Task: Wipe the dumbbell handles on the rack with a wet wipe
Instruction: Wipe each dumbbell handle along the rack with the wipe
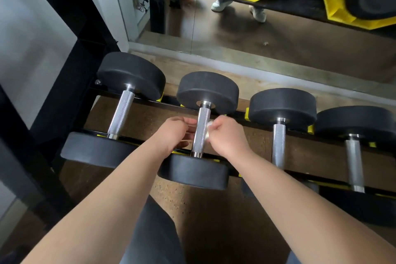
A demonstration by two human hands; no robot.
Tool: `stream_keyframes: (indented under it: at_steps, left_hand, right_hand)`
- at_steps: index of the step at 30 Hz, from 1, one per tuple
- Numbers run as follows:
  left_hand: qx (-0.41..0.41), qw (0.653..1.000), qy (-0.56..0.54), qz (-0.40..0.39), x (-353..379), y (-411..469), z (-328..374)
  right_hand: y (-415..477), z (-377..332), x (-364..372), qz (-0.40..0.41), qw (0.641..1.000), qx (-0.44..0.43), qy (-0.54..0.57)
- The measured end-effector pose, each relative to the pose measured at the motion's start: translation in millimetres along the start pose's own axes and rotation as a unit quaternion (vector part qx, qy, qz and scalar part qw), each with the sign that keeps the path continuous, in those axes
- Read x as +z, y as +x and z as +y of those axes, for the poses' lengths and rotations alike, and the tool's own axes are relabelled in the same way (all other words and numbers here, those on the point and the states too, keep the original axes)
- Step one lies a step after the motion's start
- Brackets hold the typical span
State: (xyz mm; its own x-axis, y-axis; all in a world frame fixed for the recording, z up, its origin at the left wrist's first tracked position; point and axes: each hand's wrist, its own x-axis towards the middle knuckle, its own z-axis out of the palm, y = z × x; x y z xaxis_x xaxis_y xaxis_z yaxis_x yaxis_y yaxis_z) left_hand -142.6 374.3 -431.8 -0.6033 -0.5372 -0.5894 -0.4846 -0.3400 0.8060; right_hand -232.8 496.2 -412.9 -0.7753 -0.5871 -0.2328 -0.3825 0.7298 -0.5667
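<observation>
**Head view, lower shelf of the rack (169,99).** Four dumbbells lie side by side across the middle of the frame; both hands meet at the second handle (201,118), counted from the left. The right hand (227,135) has its fingers curled tight round a bunched white wet wipe (209,124), pressed against the right side of that bar. The left hand (171,133) sits opposite, its fingers (188,135) loosely curved with the tips at the metal; whether they grip the bar or catch an end of the wipe cannot be told.

The step in hand appears to be the wiping of this one bar; the leftmost handle (121,111), the third handle (278,146) and the fourth handle (353,161) give no sign of being done or not.

To do it well, the wipe should probably wrap round the bar rather than dab one side; it should travel the full length between the two black weights, with a twist to reach the underside. The ridged metal is likely to snag thin cloth, so steady pressure suits better than scrubbing; the free hand can keep the dumbbell from rolling.
</observation>
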Motion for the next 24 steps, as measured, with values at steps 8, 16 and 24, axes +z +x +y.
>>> stream_keyframes:
  at_steps: [8, 16, 24]
  left_hand:
    - [0.002, 1.000, -0.014, -0.003, -1.4, 2.2, -2.9]
    - [-0.008, 1.000, -0.010, 0.001, 0.5, 0.9, -1.1]
    - [-0.009, 1.000, -0.005, 0.023, 1.4, 3.9, -3.1]
  right_hand:
    - [9.1, 4.1, -3.1, -0.144, 0.989, 0.036, 0.023]
    - [37.5, 6.9, -11.8, -0.145, 0.950, 0.163, 0.224]
    - [42.3, 25.5, -16.8, -0.455, 0.877, 0.107, 0.112]
